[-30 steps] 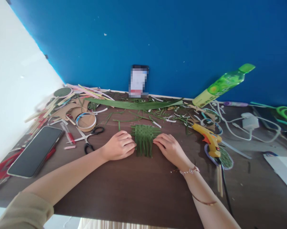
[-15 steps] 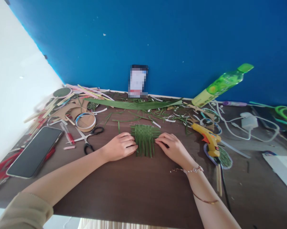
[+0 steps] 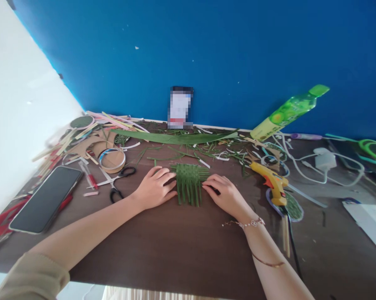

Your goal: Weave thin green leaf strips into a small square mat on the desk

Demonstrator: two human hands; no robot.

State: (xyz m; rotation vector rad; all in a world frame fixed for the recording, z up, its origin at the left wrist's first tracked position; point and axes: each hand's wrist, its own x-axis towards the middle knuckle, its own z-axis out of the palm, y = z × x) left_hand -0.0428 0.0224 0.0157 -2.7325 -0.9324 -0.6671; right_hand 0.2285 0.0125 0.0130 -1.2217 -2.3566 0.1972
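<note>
A small mat of woven green leaf strips lies on the dark table in front of me. Its top part is tightly woven, while loose strip ends hang toward me and stick out to the right. My left hand rests at the mat's left edge, fingers spread and lying flat. At the right edge my right hand has its thumb and forefinger pinched together by the sideways strip ends; the exact contact is too small to see. Scissors with black handles lie open, left of my left hand.
A long green leaf lies across leaf scraps at the back. A phone leans on the blue wall; another phone lies left. On the right are a yellow glue gun, a tilted green bottle and a white charger.
My left hand's fingers have spread apart and the hand has shifted slightly left, off the mat's edge. My right hand stays at the right strip ends.
</note>
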